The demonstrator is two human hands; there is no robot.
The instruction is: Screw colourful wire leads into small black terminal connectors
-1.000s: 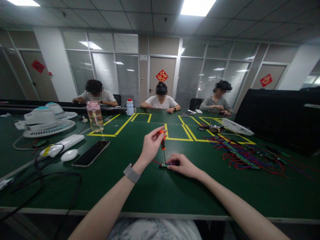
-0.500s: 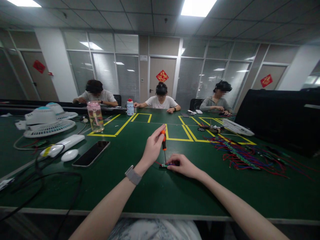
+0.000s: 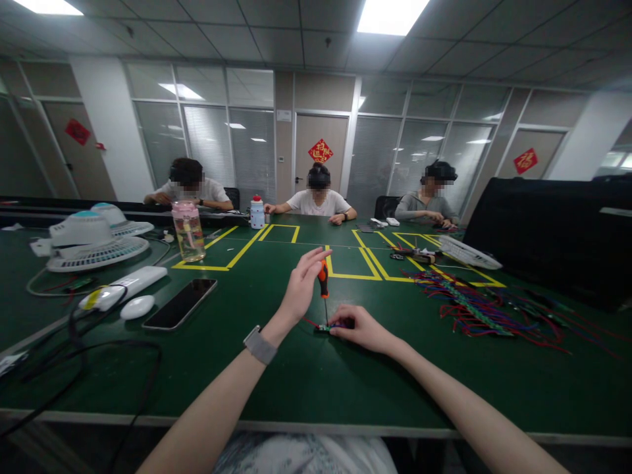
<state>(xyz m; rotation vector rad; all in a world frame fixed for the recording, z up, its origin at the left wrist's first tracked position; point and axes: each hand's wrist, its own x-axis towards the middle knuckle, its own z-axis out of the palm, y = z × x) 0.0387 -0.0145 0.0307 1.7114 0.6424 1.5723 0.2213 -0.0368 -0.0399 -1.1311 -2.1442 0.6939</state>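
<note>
My left hand (image 3: 299, 288) holds the orange and black handle of a screwdriver (image 3: 324, 284) between thumb and extended fingers. The screwdriver stands nearly upright, its shaft running down to a small green circuit board (image 3: 322, 328) that lies on the table. A red wire (image 3: 309, 322) leaves the board's left side. Close against the board's right end, my right hand (image 3: 363, 328) pinches it with bent fingers; darker wires show under those fingers. The exact contact of the screwdriver tip is too small to make out.
On the green table (image 3: 217, 382) a bundle of wired circuit boards (image 3: 474, 303) lies to the right. A phone (image 3: 182, 304), a white mouse-shaped object (image 3: 137, 307), fans (image 3: 99, 247) and black cables (image 3: 79, 342) are at left. A pink-lidded bottle (image 3: 188, 232) stands behind. Three people sit opposite.
The top of the screwdriver has tilted slightly left, and the fingers of my left hand have shifted and spread a little around its handle. My right hand and the board stay put.
</note>
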